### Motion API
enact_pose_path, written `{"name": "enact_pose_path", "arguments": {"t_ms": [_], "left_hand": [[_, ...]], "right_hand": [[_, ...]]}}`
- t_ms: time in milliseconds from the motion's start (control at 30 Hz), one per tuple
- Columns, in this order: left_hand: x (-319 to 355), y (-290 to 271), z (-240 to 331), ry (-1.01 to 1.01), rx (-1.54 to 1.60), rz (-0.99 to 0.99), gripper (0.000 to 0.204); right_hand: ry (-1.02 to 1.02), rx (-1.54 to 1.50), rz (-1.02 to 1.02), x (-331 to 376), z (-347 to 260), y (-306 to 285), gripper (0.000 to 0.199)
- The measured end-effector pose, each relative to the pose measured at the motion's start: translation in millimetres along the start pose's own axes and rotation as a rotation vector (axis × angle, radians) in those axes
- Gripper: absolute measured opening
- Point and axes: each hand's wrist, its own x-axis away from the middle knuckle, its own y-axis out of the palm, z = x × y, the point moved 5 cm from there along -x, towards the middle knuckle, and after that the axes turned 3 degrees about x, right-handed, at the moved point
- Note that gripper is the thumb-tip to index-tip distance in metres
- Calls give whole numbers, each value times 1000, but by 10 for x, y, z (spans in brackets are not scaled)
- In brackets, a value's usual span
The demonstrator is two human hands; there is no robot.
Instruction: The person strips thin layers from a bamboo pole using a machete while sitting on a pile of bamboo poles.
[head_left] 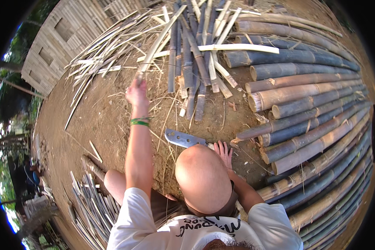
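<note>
My left hand (136,92) is stretched forward and closed around the near end of a long pale split bamboo strip (160,39), which runs up and away over the dirt. A green band sits on that wrist. My right hand (224,152) lies flat on the ground beside my bent knee (202,177), fingers apart. It touches the handle end of a broad steel machete (181,138) lying on the soil. Whether the palm presses on the handle is hidden by the knee.
Whole bamboo poles (312,125) are stacked thickly along the right. Split dark and pale lengths (196,54) lie heaped ahead. A bundle of thin slats (91,200) rests by my left leg. A woven bamboo wall (58,41) stands upper left, and another person (29,173) is at the far left.
</note>
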Motion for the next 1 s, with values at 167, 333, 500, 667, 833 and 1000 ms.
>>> {"name": "enact_pose_path", "arguments": {"t_ms": [167,333,500,667,833,1000], "left_hand": [[-420,-756,2012,46,-118,-72,25],[135,-2019,3826,74,-227,-37,28],[1463,-3175,5007,217,-269,214,27],[2297,-3364,5002,274,-437,323,22],[2671,-3762,4842,350,-603,528,22],[2820,-3559,5254,456,-637,491,20]], "right_hand": [[12,102,53,-17,7,83,57],[-16,213,86,-21,48,139,56],[-139,331,20,32,23,272,66],[-51,247,-3,-20,136,293,68],[-69,119,-56,-112,66,55,64],[-56,11,-420,-528,333,195,49]]}}
